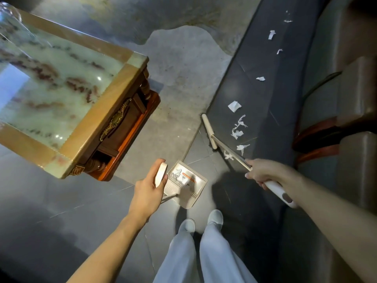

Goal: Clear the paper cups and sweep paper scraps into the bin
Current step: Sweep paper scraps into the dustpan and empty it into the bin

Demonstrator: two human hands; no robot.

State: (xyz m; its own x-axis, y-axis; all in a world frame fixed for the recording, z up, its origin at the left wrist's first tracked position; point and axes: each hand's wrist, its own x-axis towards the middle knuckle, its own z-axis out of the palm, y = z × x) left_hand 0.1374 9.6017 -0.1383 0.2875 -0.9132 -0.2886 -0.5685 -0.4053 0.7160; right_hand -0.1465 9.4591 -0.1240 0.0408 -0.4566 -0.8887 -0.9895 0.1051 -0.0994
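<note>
My right hand (263,173) grips the broom's handle (279,190). The beige broom head (208,130) rests on the floor at the edge of a dark strip. White paper scraps (237,129) lie scattered along that strip, from just beside the broom head up to the far right (271,34). My left hand (148,185) holds the top of the dustpan's handle (161,174). The beige dustpan (186,184) stands on the floor in front of my feet, with a few scraps and a printed label inside it. No paper cups or bin are in view.
A marble-topped wooden table (114,111) stands to the left, its corner close to my left hand. A brown sofa (355,94) runs along the right edge, beside the dark strip. My two white shoes (202,221) stand just behind the dustpan on grey tiles.
</note>
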